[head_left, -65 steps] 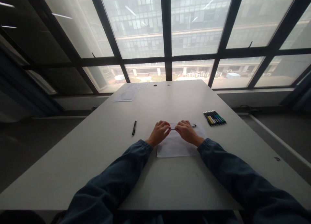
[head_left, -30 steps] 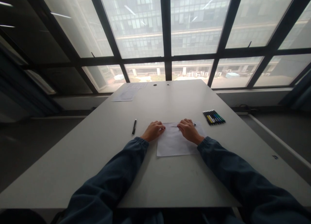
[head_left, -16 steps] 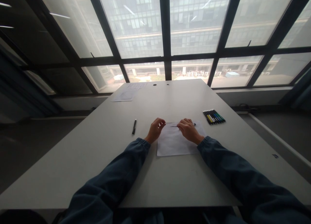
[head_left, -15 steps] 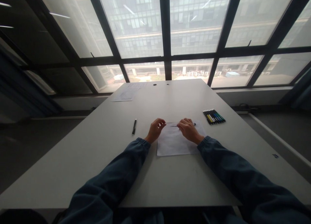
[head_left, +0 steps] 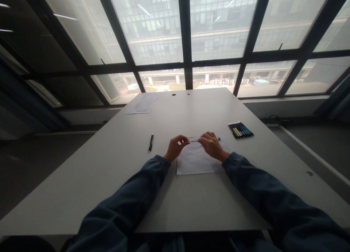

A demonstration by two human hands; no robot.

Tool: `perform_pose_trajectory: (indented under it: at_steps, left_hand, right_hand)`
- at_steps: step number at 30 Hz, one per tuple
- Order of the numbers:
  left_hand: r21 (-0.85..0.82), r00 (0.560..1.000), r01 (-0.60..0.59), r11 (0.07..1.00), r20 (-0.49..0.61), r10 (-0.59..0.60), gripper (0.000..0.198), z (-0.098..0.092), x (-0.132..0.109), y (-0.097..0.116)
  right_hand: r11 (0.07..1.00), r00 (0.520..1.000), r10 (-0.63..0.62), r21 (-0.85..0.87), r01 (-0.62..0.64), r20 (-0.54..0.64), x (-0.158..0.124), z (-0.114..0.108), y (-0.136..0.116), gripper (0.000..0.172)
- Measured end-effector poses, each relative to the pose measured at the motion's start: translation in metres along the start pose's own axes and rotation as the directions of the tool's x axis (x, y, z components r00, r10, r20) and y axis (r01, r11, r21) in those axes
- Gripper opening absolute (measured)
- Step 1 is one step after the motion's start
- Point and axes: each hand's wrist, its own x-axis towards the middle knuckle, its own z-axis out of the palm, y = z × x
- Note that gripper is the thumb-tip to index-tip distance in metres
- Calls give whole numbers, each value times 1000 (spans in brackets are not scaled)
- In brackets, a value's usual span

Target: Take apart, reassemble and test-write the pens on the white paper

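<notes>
Above a white sheet of paper (head_left: 198, 160), a thin dark stick that looks like a pen refill (head_left: 193, 140) stretches between my two hands. My left hand (head_left: 176, 147) is closed, thumb and fingers pinching the stick's left end. Fingers of my right hand (head_left: 212, 144) close round it further right and hide its middle. A thicker dark end (head_left: 218, 138) shows past the right knuckles; whether it is one piece with the stick, I cannot tell. To the left of my left hand, a black pen (head_left: 151, 142) lies on the white table (head_left: 109, 179).
A row of several dark pens or markers (head_left: 241, 130) with coloured labels lies right of my hands. Printed papers (head_left: 143, 103) rest at the far left of the table. A small dark mark (head_left: 309, 173) is near the right edge. Large windows (head_left: 158, 26) stand behind.
My left hand has moved slightly right and its fingertips now meet the stick's left end, which was free before. The right hand stays nearly in place.
</notes>
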Motion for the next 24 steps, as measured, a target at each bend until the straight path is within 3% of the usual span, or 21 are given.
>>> perform_pose_trajectory:
  at_steps: [24]
  left_hand:
    - [42, 996, -86, 995, 13, 86, 20, 0, -1, 10]
  right_hand:
    - [1000, 1000, -14, -9, 14, 9, 1, 0, -1, 20]
